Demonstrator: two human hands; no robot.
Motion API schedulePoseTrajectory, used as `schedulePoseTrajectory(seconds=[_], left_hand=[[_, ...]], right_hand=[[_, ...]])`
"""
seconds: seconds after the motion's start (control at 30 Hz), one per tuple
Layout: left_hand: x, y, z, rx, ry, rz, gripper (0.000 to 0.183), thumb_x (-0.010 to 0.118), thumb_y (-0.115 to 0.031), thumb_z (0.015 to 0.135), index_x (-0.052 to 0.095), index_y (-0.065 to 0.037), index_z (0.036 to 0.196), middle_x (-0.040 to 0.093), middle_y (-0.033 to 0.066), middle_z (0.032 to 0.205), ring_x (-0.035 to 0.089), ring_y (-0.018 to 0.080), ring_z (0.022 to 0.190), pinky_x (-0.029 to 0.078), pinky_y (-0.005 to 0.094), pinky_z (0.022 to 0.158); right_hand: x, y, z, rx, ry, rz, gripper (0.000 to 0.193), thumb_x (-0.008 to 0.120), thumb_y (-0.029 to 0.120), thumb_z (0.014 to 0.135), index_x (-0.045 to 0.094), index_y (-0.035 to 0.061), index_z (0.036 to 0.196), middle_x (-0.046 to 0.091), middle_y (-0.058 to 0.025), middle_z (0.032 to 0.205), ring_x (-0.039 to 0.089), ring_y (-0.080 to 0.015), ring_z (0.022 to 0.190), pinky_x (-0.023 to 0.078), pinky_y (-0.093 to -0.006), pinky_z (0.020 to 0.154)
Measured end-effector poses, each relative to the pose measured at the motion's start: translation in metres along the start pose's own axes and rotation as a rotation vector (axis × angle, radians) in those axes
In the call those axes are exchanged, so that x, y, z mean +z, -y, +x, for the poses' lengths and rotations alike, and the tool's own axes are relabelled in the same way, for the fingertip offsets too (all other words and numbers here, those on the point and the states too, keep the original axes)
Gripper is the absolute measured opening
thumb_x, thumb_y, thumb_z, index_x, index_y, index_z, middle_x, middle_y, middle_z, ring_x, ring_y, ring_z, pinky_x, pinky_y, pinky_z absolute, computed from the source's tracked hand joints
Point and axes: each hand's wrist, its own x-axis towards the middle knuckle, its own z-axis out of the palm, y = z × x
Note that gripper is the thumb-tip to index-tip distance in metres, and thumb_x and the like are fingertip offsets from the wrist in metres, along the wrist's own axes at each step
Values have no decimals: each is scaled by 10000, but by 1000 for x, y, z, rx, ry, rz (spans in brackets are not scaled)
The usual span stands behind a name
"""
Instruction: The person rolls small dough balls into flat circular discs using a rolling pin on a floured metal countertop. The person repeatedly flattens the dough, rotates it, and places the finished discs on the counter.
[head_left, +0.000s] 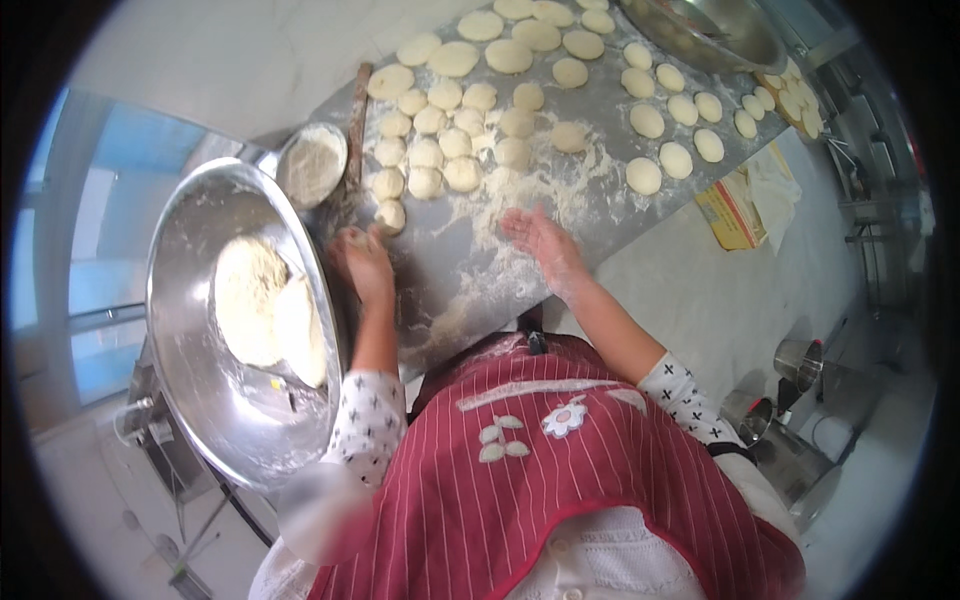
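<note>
Flour [500, 204] mid-frame, likely against sticking; our right hand [546, 250] open, left hand [366, 268] beside dough ball [391, 216], grip we can't tell.

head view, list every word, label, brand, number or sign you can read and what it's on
No text is readable.
Yellow and red box: print too small and blurred to read.
Small yellow patch inside the steel bowl: too small to tell if it is a label.
Sleeves: dark cross marks, not lettering.
</note>
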Motion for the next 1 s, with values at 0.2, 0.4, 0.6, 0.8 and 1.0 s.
schedulePoseTrajectory(seconds=[0.2, 0.4, 0.6, 0.8, 1.0], left_hand=[[-25, 24, -71, 138, 82, -39, 781, 644, -417, 873, 337, 50, 1419, 383, 291, 1420, 367, 402, 1328, 276, 456, 1115], [-40, -3, -156, 234, 505, 332, 935, 678, -452, 790, 249, 36, 1463, 243, 264, 1510, 169, 438, 1418, 122, 493, 1163], [60, -116, -81, 575, 458, -81, 753, 608, -400, 857, 336, 0, 1435, 272, 238, 1505, 203, 390, 1420, 147, 537, 1142], [38, -130, -126, 973, 710, -89, 625, 581, -382, 877, 420, -98, 1410, 302, 197, 1506, 201, 371, 1433, 142, 588, 1132], [78, -146, -29, 873, 463, 74, 463, 619, -323, 858, 561, -68, 1240, 413, 206, 1409, 384, 363, 1299, 281, 550, 1038]], right_hand=[[3, -19, -26, -513, 29, -1374, 985, 620, 593, 804, 244, -37, 1461, 238, -240, 1518, 259, -366, 1403, 187, -458, 1165], [-43, -27, -28, -443, -292, -1688, 976, 601, 541, 842, 188, -97, 1453, 250, -263, 1500, 235, -387, 1409, 90, -457, 1189], [-49, -9, 67, -814, -389, -1333, 859, 570, 382, 903, 121, -70, 1478, 232, -264, 1515, 229, -405, 1408, 158, -480, 1167], [-100, 15, 43, -435, -663, -1372, 837, 600, 328, 894, 139, -49, 1480, 231, -299, 1501, 236, -418, 1403, 194, -490, 1151], [-49, -7, 61, -818, -583, -963, 894, 668, 297, 831, 153, -47, 1475, 247, -300, 1492, 300, -460, 1355, 242, -492, 1133]])
